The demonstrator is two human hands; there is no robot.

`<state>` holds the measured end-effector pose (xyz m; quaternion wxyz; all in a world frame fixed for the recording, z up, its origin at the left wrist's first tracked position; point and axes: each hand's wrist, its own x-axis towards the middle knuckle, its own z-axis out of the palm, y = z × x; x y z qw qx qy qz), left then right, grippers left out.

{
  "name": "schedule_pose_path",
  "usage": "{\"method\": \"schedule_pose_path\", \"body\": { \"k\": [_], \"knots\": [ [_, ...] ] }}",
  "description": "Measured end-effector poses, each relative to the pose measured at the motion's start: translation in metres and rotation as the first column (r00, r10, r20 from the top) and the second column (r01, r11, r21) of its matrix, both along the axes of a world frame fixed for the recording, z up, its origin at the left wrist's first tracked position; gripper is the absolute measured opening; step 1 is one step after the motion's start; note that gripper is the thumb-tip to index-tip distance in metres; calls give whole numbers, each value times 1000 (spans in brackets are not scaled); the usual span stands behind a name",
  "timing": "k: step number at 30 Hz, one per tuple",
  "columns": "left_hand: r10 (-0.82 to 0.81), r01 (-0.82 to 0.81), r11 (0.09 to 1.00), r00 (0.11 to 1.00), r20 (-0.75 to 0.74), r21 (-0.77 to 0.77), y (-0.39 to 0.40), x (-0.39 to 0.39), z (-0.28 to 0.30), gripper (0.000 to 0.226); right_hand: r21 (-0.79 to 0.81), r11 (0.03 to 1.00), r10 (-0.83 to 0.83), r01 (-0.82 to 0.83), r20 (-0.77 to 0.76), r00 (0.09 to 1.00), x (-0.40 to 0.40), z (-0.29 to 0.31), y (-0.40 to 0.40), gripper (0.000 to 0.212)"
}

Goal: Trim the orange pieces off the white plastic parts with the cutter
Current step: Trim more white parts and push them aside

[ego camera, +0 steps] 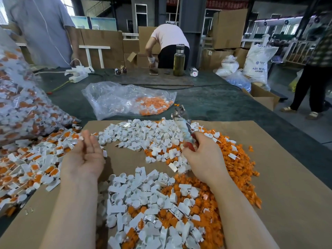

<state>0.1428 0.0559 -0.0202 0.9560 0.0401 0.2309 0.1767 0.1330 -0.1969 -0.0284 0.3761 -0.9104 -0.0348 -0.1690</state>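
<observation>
My right hand [203, 157] grips the red handles of the cutter [183, 124], whose metal jaws point up and away over the heap. My left hand [88, 155] hangs palm up with straight fingers and holds nothing. A heap of trimmed white plastic parts [143, 133] lies between and beyond my hands. More white parts mixed with orange ones [154, 209] lie near me. Loose orange pieces [235, 159] pile up at the right. White parts with orange pieces still attached [30, 164] spread at the left.
A cardboard sheet [287, 168] covers the dark table [215, 99]. A full clear bag of parts [19, 105] leans at the left; a near-flat bag [129, 99] lies ahead. A bottle [179, 60], power strip [78, 74] and three people stand at the far side.
</observation>
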Motion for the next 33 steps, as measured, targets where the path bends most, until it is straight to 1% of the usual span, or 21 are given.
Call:
{"method": "schedule_pose_path", "body": {
  "k": [2,4,6,7,8,9,10,11,12,13,14,15,16,17,18,19,21,23,31,32,33],
  "knots": [
    [56,-51,996,997,56,-77,3,-1,-2,18,22,999,-42,42,6,999,0,0,-2,22],
    [106,-91,987,989,107,-132,3,-3,-4,20,49,997,-65,65,5,998,1,0,-3,21],
    [112,-97,987,987,116,-126,0,-4,-3,19,70,995,-78,77,4,997,2,0,-4,20],
    [76,-72,996,994,83,-49,-2,-4,-2,16,72,994,-84,84,3,996,2,0,-4,20],
    [18,-20,996,1000,20,91,-7,-5,1,15,74,993,-90,90,0,996,2,0,-4,20],
    [-46,64,954,997,-66,291,-14,-5,4,16,77,992,-96,95,-2,995,2,0,-3,20],
    [-97,170,837,982,-163,521,-22,-5,6,14,80,992,-101,101,-3,995,2,0,-3,20],
    [-125,271,625,960,-249,732,-32,-6,8,12,81,991,-105,105,-4,994,2,0,-3,20],
    [-135,340,349,940,-313,873,-44,-7,8,11,80,991,-107,107,-3,994,2,-1,-3,20],
    [-140,364,71,926,-352,929,-57,-8,7,11,80,991,-107,107,-2,994,2,-1,-3,20],
    [-151,359,-166,911,-383,919,-68,-9,5,9,78,991,-108,107,-2,994,2,0,-3,21],
    [-153,341,-358,897,-414,869,-79,-9,2,8,76,991,-108,108,-1,994,2,0,-3,21],
    [-132,311,-515,892,-432,799,-87,-9,-3,9,74,991,-109,109,0,994,2,0,-3,21],
    [-94,277,-641,897,-431,716,-93,-7,-7,9,72,991,-110,110,4,994,2,0,-3,22],
    [-53,246,-734,908,-415,633,-98,-5,-12,8,71,991,-111,110,9,994,2,0,-2,23],
    [-22,221,-797,919,-393,562,-100,-3,-15,8,69,992,-110,109,15,994,2,0,-2,23],
    [10,198,-864,926,-378,463,-101,-1,-21,10,62,993,-104,103,22,994,2,0,-1,22],
    [16,199,-876,923,-385,440,-102,0,-23,10,43,995,-95,95,14,995,2,0,-1,20],
    [-19,185,-868,915,-403,461,-103,0,-25,10,29,997,-75,76,-12,997,3,-1,1,17],
    [-32,187,-846,917,-397,499,-102,-1,-25,13,45,997,-66,67,-22,998,3,-1,1,19],
    [-59,192,-798,918,-392,571,-101,-2,-24,17,68,996,-56,58,-33,998,2,-1,1,22]
  ]
}}
